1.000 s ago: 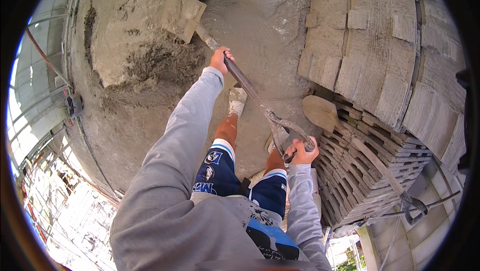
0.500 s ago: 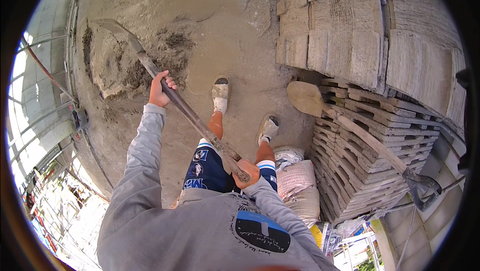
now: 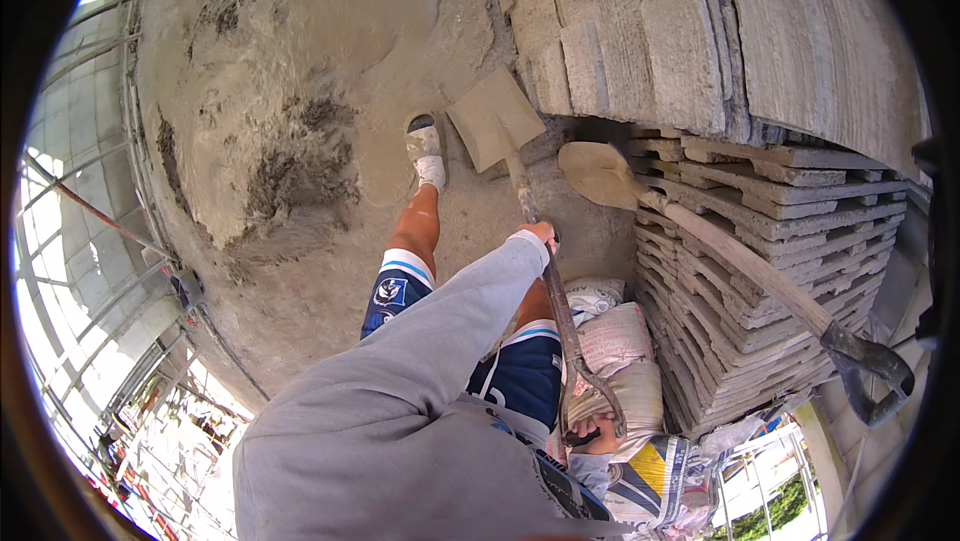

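Observation:
Both my hands grip a mortar-coated square-bladed shovel, its blade low over the wet floor, just right of my left foot. My left hand, its arm reaching across my body, wraps round the shaft below the blade. My right hand is closed on the D-shaped grip at the handle's end, beside the stacked bags. Left of my feet lies a heap of wet grey mortar, with a dark, rough hollow dug into it.
A second, round-bladed shovel with a wooden shaft leans against stacked concrete blocks at the right. More blocks are piled at the far right. Scaffold poles line the left edge. A yellow-and-white bag lies near my right hand.
The shovel has swung from the mortar heap on the left to the right of my left foot. Its blade now shows its broad face, and both my hands have moved right with it.

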The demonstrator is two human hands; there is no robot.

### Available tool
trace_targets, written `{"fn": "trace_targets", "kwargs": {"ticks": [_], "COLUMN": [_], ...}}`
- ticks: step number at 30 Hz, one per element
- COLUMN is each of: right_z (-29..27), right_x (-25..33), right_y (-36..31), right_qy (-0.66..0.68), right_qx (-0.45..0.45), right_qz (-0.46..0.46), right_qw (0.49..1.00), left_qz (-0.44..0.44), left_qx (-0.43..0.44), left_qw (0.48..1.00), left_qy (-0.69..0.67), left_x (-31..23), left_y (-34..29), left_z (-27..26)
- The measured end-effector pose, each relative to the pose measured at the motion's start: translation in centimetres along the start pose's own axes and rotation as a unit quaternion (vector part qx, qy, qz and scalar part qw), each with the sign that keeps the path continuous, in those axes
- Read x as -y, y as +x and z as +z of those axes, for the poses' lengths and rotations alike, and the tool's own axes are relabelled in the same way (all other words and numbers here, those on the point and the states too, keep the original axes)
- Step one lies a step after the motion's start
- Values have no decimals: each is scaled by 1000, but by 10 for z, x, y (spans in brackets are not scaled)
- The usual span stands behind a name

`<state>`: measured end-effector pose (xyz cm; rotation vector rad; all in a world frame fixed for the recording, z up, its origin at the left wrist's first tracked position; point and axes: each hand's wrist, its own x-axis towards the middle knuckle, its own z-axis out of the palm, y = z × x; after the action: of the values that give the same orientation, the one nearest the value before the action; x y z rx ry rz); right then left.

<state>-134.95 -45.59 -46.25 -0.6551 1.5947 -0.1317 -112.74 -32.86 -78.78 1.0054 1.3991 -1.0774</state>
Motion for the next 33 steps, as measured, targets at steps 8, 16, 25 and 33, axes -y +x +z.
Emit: {"fn": "trace_targets", "kwargs": {"ticks": [8,16,25,33], "right_z": [152,473,475,378], "right_x": [-26,-49,-148,-173], "right_y": [50,-14,-58,-73], "right_qy": [-43,-256,-410,-361], "right_qx": [59,263,435,588], "right_qz": [29,-138,-209,-449], "right_qw": [997,920,774,568], "left_qz": [51,163,221,205], "left_qx": [-8,58,2,-39], "left_qw": [998,934,881,880], "left_qy": [-29,-314,-418,-427], "left_x": [-194,-426,-385,-275], "left_y": [35,37,-18,-91], "left_z": [-48,-212,-430,-500]}}
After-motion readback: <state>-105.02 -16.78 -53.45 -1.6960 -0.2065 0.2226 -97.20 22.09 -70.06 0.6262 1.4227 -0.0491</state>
